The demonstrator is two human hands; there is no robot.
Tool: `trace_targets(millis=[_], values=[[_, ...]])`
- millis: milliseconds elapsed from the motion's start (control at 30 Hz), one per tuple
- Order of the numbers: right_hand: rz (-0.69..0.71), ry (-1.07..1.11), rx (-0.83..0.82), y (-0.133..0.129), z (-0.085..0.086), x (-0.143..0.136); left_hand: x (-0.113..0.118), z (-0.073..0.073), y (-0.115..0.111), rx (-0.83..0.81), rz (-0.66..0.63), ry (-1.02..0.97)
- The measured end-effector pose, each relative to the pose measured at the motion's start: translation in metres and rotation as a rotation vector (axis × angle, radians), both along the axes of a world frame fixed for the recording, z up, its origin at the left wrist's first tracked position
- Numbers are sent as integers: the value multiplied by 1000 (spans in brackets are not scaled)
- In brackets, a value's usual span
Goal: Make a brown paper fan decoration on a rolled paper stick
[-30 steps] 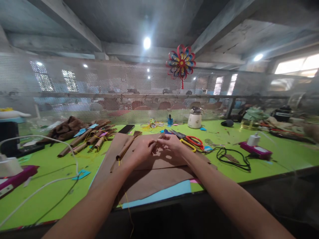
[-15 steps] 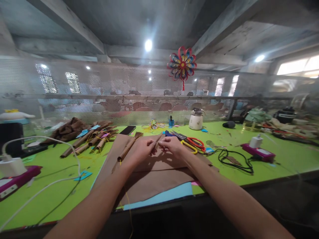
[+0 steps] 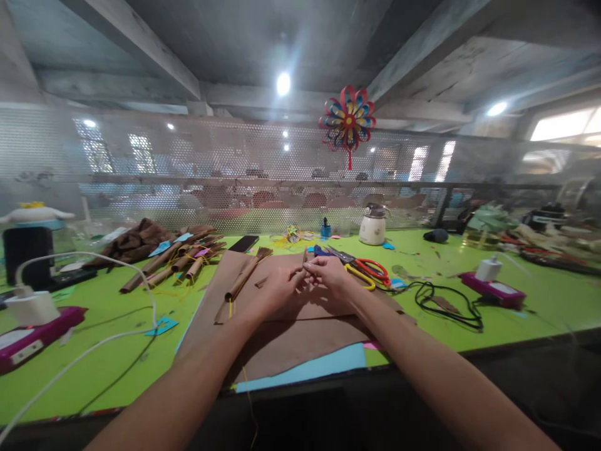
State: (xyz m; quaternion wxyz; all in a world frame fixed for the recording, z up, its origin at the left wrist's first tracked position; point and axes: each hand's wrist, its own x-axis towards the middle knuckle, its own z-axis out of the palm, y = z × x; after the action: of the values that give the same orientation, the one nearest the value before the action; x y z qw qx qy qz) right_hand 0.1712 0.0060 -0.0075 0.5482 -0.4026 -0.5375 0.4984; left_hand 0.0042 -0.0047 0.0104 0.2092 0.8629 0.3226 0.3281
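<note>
Over the brown sheet (image 3: 282, 338), my left hand (image 3: 282, 287) and my right hand (image 3: 328, 273) meet with fingers pinched together. Between the fingertips is a thin brown rolled strip (image 3: 305, 257), its tip pointing away from me; the rest of it is hidden by my fingers. Left of my left hand, on the sheet, lies a brown rolled tube (image 3: 243, 279) with a frayed far end and yellow thread at its near end. Scissors with red handles (image 3: 370, 270) and a tool with yellow handles (image 3: 360, 279) lie beyond my right hand.
Brown rolls with yellow threads (image 3: 181, 257) lie at the left. A phone (image 3: 243, 243), a blue bottle (image 3: 325, 229) and a white jug (image 3: 372, 225) stand or lie at the back. Purple power strips (image 3: 504, 294), a black cable (image 3: 446, 307) and a white cable (image 3: 153, 300) flank the sheet.
The thin brown strip now stands more upright between my fingertips, and my fingers have shifted closer around it. The view has swung slightly left. A small brown scrap shows beside my left hand.
</note>
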Motion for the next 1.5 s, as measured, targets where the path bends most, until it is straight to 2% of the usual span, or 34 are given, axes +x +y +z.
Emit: trace_targets(millis=[167, 300, 600, 800, 1233, 1500], values=[[-11, -43, 55, 1, -1, 0, 0, 1, 2, -126, 62, -21], [-33, -11, 48, 0, 1, 2, 1, 0, 5, -213, 28, -56], [209, 199, 7, 3, 3, 8, 0, 3, 7, -432, -39, -218], [328, 241, 23, -2, 8, 8, -3, 3, 6, -670, -116, -402], [140, 149, 84, -2, 5, 2, 1, 6, -3, -769, -198, -430], [88, 145, 78, 0, 2, 0, 1, -3, 5, -732, -108, -380]])
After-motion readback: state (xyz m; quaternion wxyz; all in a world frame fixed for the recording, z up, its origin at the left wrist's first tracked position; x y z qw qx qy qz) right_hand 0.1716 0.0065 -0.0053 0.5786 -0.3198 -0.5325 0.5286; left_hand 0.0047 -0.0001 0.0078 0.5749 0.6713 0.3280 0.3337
